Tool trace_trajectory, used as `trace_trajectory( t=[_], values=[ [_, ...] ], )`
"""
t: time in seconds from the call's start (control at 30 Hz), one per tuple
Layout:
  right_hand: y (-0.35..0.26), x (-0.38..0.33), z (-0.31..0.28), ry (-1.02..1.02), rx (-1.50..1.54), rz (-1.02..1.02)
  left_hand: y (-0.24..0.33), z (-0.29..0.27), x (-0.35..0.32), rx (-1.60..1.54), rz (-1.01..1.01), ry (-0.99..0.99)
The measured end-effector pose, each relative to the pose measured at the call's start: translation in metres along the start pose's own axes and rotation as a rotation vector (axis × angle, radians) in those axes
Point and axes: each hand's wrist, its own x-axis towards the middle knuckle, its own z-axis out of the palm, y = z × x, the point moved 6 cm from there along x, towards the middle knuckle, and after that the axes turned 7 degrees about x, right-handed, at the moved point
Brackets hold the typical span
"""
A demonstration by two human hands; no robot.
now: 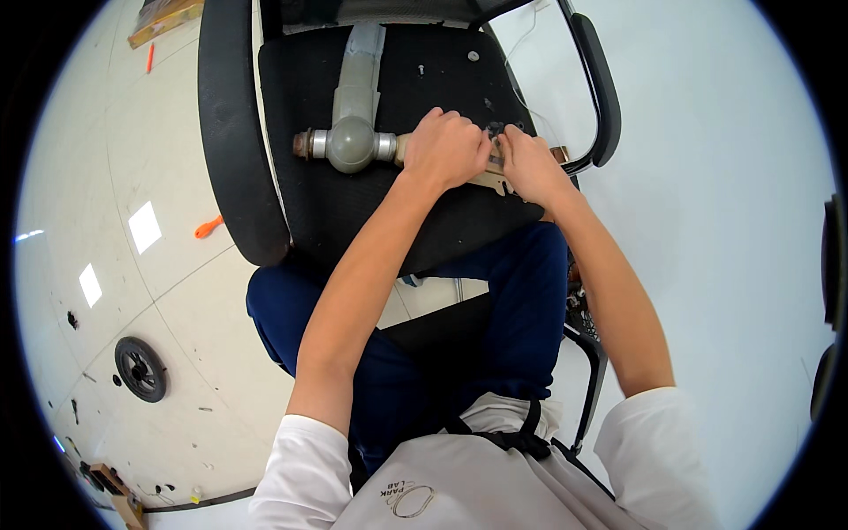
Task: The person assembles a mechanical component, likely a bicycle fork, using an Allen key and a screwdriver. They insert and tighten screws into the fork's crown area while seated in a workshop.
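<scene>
On the black chair seat [397, 212] lies a T-shaped grey part [352, 144] with a round middle, metal collars and a flat shaft pointing away from me. My left hand [446, 148] is closed over a beige notched part [488, 181] beside its right end. Close by, my right hand [533, 168] is closed, its thumb and fingers pinched together over the same beige part. What sits between the right fingertips is mostly hidden. Small dark pieces [495, 129] show just beyond the fingers. Farther back on the seat are a small bolt [421, 70] and a round metal piece [473, 56].
Black armrests flank the seat, left [234, 132] and right [597, 88]. On the floor to the left lie an orange-handled tool [208, 228], a thin orange stick [150, 58] and a black wheel [140, 369]. A white cable [521, 44] runs behind the right armrest.
</scene>
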Motion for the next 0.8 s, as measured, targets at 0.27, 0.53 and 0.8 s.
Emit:
trace_trajectory(
  t=[0.27,0.53,0.8],
  values=[
    [-0.005,0.006,-0.007,-0.031,-0.104,-0.113,0.000,-0.005,0.004,-0.012,-0.010,-0.032],
    [-0.004,-0.005,-0.036,-0.260,-0.274,-0.313,0.016,-0.010,0.005,-0.042,0.058,0.029],
    [0.057,-0.021,-0.082,-0.216,0.168,-0.116,0.027,-0.008,0.025,-0.034,0.065,0.097]
  ],
)
